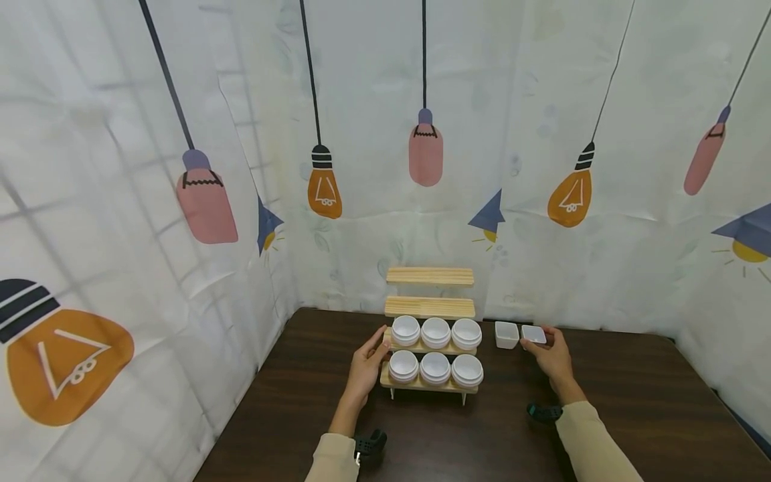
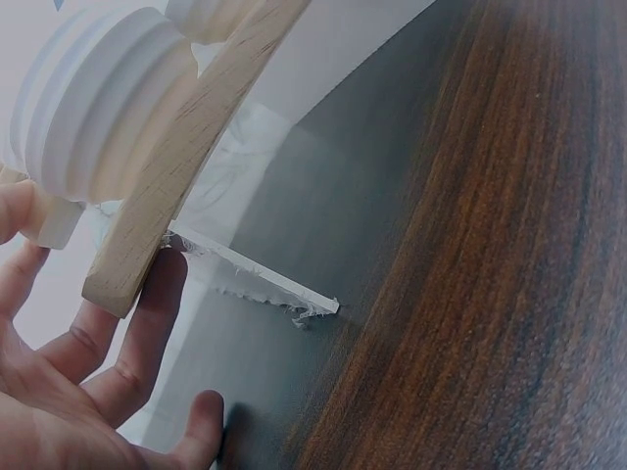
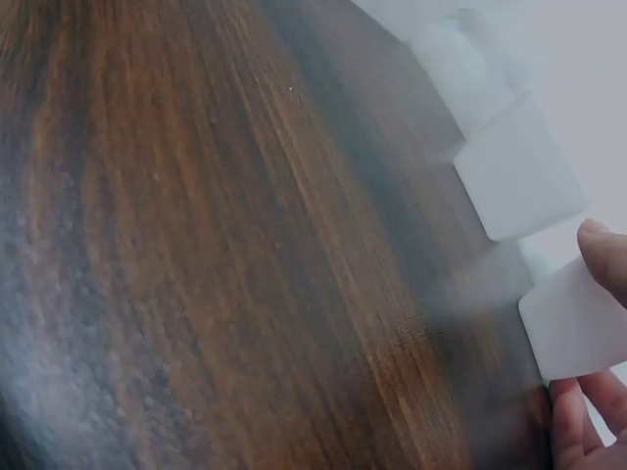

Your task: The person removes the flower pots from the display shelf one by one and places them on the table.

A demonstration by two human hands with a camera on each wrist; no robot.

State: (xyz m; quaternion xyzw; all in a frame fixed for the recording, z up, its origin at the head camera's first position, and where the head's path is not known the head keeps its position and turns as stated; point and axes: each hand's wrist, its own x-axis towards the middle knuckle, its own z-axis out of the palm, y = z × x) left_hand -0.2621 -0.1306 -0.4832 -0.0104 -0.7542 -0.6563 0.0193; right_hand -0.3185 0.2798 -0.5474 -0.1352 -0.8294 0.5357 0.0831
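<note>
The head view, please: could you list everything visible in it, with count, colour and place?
Wooden rack: one, pale wood, four tiers, at the back middle of the table.
Round cups: six, white, three on each of the two lower tiers.
Square dishes: two, white, on the table right of the rack.
Table: one, dark brown wood.
Backdrop: white cloth with printed light bulbs, around the table.
Left hand: touches the rack's left end.
Right hand: holds the right-hand square dish.

Dark brown wood-grain table (image 1: 632, 402), pale wooden rack (image 1: 430, 308), white round bowls (image 1: 436, 333), white square dishes (image 1: 506, 334)
</note>
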